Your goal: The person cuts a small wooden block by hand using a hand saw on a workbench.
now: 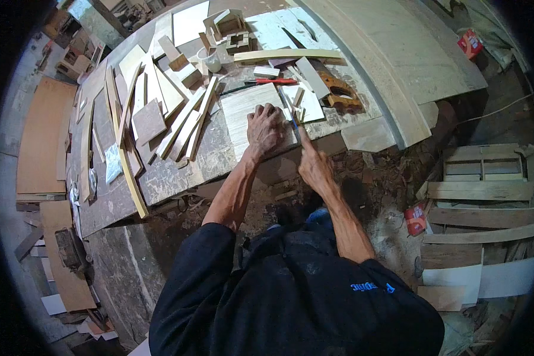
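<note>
A pale, roughly square wooden board (pixel 237 113) lies at the front edge of the workbench. My left hand (pixel 264 129) presses down on it from above, fingers bent and knuckles raised. Just past the board's right edge, my right hand (pixel 315 169) is closed, with the index finger stretched forward. A slim item with a blue part (pixel 295 124) shows at that fingertip; its kind is too small to tell, and what the curled fingers hold is hidden. Small wood offcuts (pixel 299 98) lie on a white piece (pixel 310 107) beyond the fingertip.
An orange-brown wooden saw handle (pixel 342 95) and a red-handled tool (pixel 276 81) lie behind the board. Wood strips (pixel 204 115) crowd the bench's left. A white cup (pixel 209 60) stands farther back. A long wooden beam (pixel 374 77) crosses to the right; slatted wood pieces (pixel 480 191) stand below.
</note>
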Available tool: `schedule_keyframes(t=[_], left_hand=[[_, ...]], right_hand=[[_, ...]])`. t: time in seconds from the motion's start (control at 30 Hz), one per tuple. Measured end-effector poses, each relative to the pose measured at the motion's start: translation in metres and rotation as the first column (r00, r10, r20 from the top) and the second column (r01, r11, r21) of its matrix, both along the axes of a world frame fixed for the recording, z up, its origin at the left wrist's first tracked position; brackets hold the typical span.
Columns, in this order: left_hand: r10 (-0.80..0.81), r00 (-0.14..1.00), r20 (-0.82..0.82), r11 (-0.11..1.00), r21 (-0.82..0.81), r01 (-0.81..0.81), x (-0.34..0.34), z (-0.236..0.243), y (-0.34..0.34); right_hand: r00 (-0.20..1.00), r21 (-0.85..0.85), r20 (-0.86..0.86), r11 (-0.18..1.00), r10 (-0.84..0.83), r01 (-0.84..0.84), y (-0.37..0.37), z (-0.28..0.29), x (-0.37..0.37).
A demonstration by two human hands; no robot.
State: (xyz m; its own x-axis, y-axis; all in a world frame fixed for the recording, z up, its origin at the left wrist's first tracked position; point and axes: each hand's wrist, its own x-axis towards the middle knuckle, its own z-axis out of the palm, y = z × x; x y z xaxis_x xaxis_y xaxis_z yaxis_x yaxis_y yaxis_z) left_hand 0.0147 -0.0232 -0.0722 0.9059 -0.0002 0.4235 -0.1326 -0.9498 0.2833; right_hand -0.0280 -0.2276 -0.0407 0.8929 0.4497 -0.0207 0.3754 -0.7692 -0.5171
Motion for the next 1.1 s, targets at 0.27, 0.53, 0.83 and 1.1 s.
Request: schedule_keyframes(t=[0.27, 0.53, 0.83, 1.1], left_hand=[[0.002, 0.999, 0.044, 1.0, -0.018, -0.001, -0.003, -0.006, 0.007], [0.017, 0.998, 0.058, 0.998, -0.059, -0.013, -0.004, -0.009, 0.007], [-0.01, 0.999, 0.051, 0.997, -0.072, 0.014, -0.002, -0.004, 0.004], [-0.056, 0.998, 0.042, 0.994, -0.091, 0.059, 0.002, 0.009, 0.001]], right_hand=[[0.999, 0.01, -0.032, 1.0, 0.012, -0.012, -0.01, 0.022, -0.028], [0.999, -0.048, -0.039, 0.999, -0.014, 0.012, -0.007, 0.033, -0.029], [0.999, -0.032, 0.044, 0.999, -0.015, 0.016, 0.003, 0.017, -0.008], [0.987, 0.011, 0.161, 1.0, -0.02, 0.019, 0.013, -0.003, 0.013]])
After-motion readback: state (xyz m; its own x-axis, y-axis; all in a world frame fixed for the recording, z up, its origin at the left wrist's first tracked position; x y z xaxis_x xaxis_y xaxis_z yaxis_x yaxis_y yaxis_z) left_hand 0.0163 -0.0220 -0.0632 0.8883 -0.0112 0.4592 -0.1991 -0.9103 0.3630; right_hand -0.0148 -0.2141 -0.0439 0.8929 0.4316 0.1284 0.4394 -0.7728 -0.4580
